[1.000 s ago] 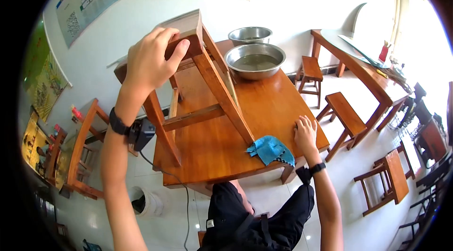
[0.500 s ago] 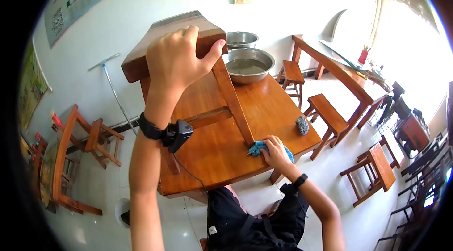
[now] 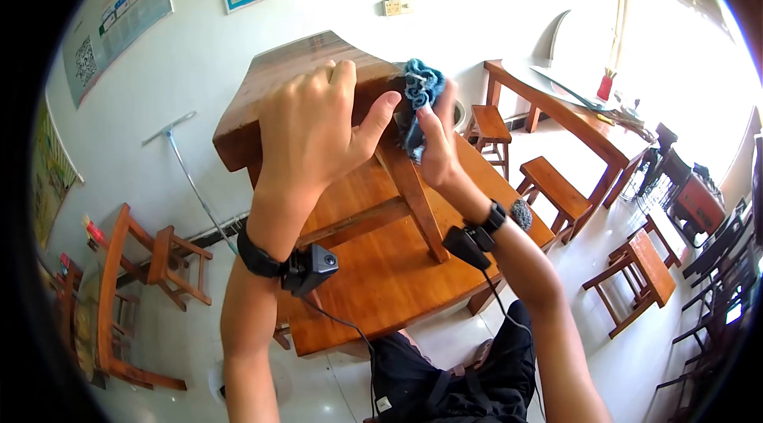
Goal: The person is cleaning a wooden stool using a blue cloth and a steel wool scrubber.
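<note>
A wooden stool (image 3: 298, 61) stands on the wooden table (image 3: 373, 288), its seat raised toward me. My left hand (image 3: 310, 129) is closed over the near edge of the seat, with the thumb pointing right. In my right hand (image 3: 439, 145) is a crumpled blue cloth (image 3: 423, 85), held at the right end of the seat; the fingers behind it are partly hidden. A metal basin (image 3: 459, 115) shows only a sliver of rim behind that hand. Near the table's right edge lies a grey scouring ball (image 3: 520, 215), partly covered by my right wrist.
More wooden stools (image 3: 556, 188) stand on the floor to the right, by a long table (image 3: 556, 117) with a red holder (image 3: 606, 87) on it. At the left, a long-handled squeegee (image 3: 195, 172) leans on the wall near another stool (image 3: 171, 264).
My right hand has lifted the blue cloth from the foot of the stool's leg up to the right end of its seat. My left hand keeps its hold on the seat.
</note>
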`<control>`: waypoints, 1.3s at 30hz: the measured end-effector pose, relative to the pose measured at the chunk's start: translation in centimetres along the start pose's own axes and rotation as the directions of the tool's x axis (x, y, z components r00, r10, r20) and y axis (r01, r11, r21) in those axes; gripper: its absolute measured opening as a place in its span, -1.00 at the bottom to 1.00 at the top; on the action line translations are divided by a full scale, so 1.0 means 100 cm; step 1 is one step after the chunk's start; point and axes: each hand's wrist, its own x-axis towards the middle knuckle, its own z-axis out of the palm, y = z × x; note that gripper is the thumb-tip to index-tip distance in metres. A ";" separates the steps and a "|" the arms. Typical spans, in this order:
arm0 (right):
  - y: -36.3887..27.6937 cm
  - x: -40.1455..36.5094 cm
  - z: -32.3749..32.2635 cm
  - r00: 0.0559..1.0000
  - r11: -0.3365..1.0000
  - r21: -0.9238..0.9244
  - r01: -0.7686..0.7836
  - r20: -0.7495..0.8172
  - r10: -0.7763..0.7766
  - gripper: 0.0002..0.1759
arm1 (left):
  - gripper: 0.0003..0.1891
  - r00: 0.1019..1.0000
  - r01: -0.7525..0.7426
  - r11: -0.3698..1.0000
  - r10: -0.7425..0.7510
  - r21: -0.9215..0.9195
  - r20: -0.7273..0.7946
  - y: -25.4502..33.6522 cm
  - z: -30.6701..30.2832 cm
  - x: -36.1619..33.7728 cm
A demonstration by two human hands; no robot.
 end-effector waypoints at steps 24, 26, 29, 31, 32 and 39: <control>0.001 -0.019 0.005 0.950 0.951 -0.241 -0.195 0.195 0.245 -0.28 | -0.51 0.983 0.106 0.992 -0.094 0.068 -0.155 0.011 0.014 0.002; 0.001 -0.026 0.001 0.942 0.945 -0.239 -0.224 0.197 0.273 -0.32 | -0.49 0.985 0.104 0.992 -0.092 0.076 -0.148 0.010 0.015 0.001; 0.010 -0.051 -0.011 0.964 0.955 -0.269 -0.125 0.195 0.181 -0.44 | -0.47 0.985 0.079 0.990 -0.059 0.121 -0.162 0.009 0.015 0.001; 0.018 -0.081 -0.026 0.933 0.932 -0.269 -0.244 0.197 0.302 -0.29 | -0.45 0.986 0.089 0.988 -0.069 0.125 -0.155 0.010 0.015 0.001; 0.023 -0.097 -0.031 0.931 0.932 -0.266 -0.247 0.200 0.304 -0.29 | -0.45 0.986 0.091 0.988 -0.071 0.128 -0.151 0.010 0.014 0.001; 0.043 -0.179 -0.081 0.874 0.872 -0.378 -0.311 0.246 0.419 -0.12 | -0.47 0.984 0.082 0.990 -0.063 0.112 -0.166 0.016 0.012 0.005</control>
